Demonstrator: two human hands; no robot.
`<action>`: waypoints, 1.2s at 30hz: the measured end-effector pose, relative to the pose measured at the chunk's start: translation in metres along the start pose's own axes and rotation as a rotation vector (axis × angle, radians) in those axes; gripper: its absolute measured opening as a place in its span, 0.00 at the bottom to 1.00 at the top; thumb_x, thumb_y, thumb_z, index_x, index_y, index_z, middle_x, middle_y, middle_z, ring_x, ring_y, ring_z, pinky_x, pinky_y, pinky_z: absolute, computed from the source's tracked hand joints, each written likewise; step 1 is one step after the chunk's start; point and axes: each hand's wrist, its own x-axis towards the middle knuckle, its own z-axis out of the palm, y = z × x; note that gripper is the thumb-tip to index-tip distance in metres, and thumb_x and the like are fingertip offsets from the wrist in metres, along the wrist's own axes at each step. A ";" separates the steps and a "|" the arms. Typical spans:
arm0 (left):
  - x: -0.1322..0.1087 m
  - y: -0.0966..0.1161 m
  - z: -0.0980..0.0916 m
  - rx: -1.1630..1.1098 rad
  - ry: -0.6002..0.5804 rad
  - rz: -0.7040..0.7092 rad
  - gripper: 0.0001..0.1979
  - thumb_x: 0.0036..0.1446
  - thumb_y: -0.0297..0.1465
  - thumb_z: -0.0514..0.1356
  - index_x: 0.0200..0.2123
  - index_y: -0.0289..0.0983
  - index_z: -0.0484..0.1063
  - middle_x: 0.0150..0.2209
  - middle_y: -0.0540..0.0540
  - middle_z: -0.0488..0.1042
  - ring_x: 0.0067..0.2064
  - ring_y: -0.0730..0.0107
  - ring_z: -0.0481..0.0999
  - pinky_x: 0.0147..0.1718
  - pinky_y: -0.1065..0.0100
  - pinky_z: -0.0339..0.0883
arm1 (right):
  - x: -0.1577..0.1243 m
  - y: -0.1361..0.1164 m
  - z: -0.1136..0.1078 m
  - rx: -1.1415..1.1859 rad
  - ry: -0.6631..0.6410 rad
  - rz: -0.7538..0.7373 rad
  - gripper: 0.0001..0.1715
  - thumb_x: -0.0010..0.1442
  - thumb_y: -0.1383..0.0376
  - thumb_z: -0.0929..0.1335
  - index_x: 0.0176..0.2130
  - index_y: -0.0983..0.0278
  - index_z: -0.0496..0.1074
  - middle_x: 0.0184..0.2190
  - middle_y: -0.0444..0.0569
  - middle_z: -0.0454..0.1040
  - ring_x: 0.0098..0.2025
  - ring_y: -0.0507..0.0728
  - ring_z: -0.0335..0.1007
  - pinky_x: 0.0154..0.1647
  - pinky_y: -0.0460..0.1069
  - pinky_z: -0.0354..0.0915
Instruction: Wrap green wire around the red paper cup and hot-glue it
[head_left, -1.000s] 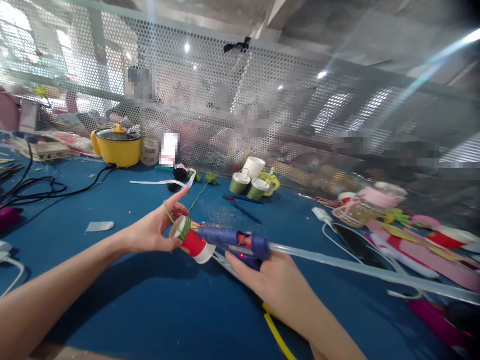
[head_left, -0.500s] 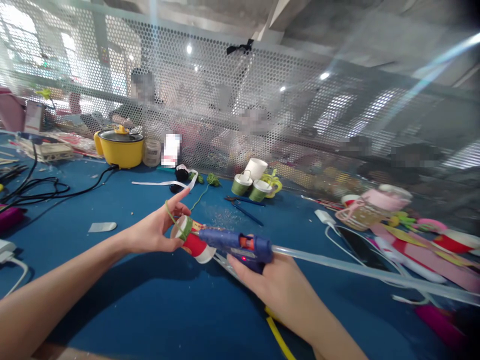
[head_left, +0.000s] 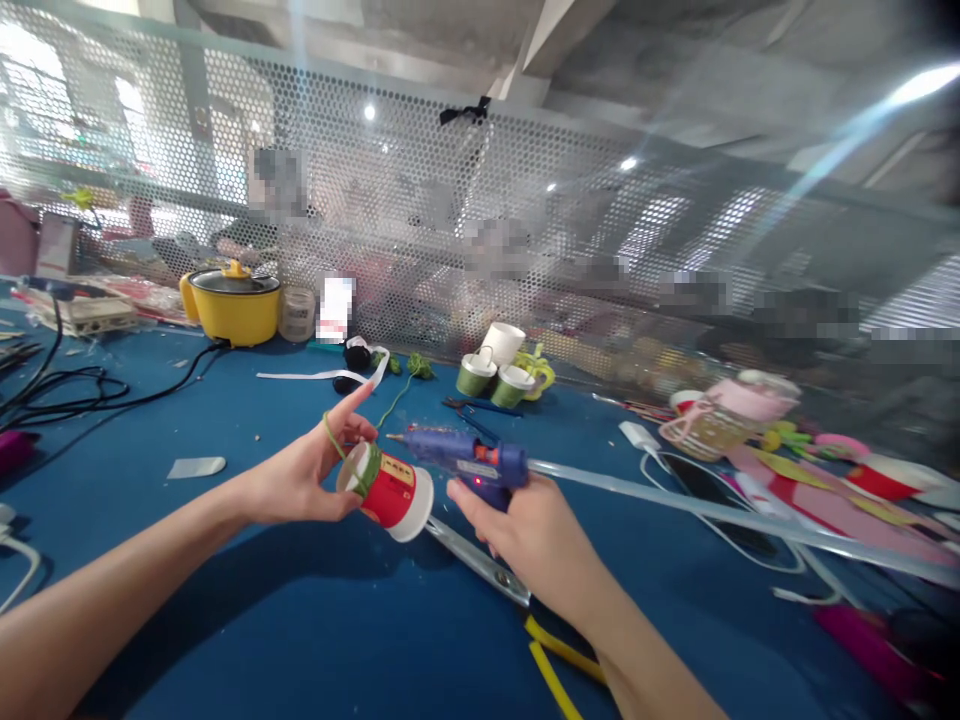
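Observation:
My left hand [head_left: 311, 468] grips a red and white paper cup [head_left: 397, 492] by its base end, with the cup lying tilted and its white rim toward the right. Green yarn [head_left: 367, 470] is wound round the base end, and a strand loops over my fingers and runs back to a small green tangle [head_left: 420, 367]. In my right hand [head_left: 536, 530] is a blue hot glue gun [head_left: 469, 460], its red light lit. Its brass nozzle points left, just above the cup and apart from it. A long clear glue stick [head_left: 637, 488] sticks out of its back.
Scissors [head_left: 480, 562] with yellow handles lie under my right hand. Behind are pliers [head_left: 480, 408], green-wrapped cups [head_left: 475, 375], and a yellow electric pot [head_left: 232, 305] before a perforated metal screen [head_left: 397, 210]. A phone [head_left: 720, 500] with white cables lies at the right.
The glue gun's nozzle has moved up and away from the yarn on the cup. The cup's printed side and the scissors show more now. My left hand still holds the cup.

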 end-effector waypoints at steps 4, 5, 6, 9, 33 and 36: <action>0.001 -0.002 -0.002 0.040 0.014 -0.028 0.51 0.44 0.20 0.60 0.64 0.53 0.36 0.47 0.46 0.58 0.43 0.69 0.65 0.39 0.67 0.64 | 0.019 0.014 0.000 0.183 -0.028 0.191 0.13 0.52 0.57 0.67 0.31 0.64 0.67 0.16 0.41 0.69 0.15 0.52 0.65 0.18 0.47 0.63; 0.001 -0.003 -0.003 0.054 0.021 -0.039 0.51 0.43 0.20 0.60 0.64 0.52 0.35 0.46 0.46 0.58 0.43 0.69 0.65 0.39 0.67 0.64 | 0.025 0.020 0.001 0.172 0.005 0.200 0.13 0.51 0.56 0.67 0.30 0.65 0.67 0.18 0.43 0.71 0.17 0.52 0.66 0.19 0.47 0.64; 0.001 -0.004 -0.004 0.073 0.031 -0.055 0.52 0.43 0.20 0.60 0.64 0.52 0.34 0.46 0.46 0.58 0.43 0.69 0.65 0.39 0.66 0.64 | 0.031 0.026 0.003 0.133 0.030 0.209 0.14 0.52 0.56 0.67 0.29 0.65 0.67 0.19 0.46 0.72 0.19 0.53 0.68 0.20 0.48 0.65; 0.000 -0.003 -0.006 0.140 0.074 -0.097 0.52 0.43 0.21 0.61 0.64 0.50 0.34 0.46 0.45 0.58 0.43 0.68 0.66 0.41 0.64 0.64 | 0.044 0.044 0.013 -0.022 0.010 0.266 0.16 0.57 0.55 0.64 0.26 0.64 0.66 0.21 0.49 0.74 0.24 0.55 0.72 0.22 0.47 0.66; 0.002 0.004 -0.003 -0.005 0.017 -0.122 0.54 0.42 0.20 0.61 0.65 0.48 0.32 0.44 0.46 0.65 0.36 0.73 0.68 0.34 0.70 0.66 | 0.060 -0.052 0.050 0.002 -0.257 -0.335 0.08 0.53 0.72 0.67 0.23 0.66 0.70 0.26 0.44 0.69 0.29 0.50 0.65 0.31 0.46 0.60; 0.003 0.001 -0.006 -0.064 0.034 -0.135 0.53 0.41 0.21 0.63 0.64 0.49 0.36 0.47 0.45 0.62 0.45 0.66 0.67 0.41 0.65 0.65 | 0.061 -0.038 0.039 0.156 -0.198 -0.211 0.09 0.54 0.66 0.67 0.23 0.65 0.67 0.23 0.41 0.66 0.26 0.49 0.61 0.28 0.46 0.58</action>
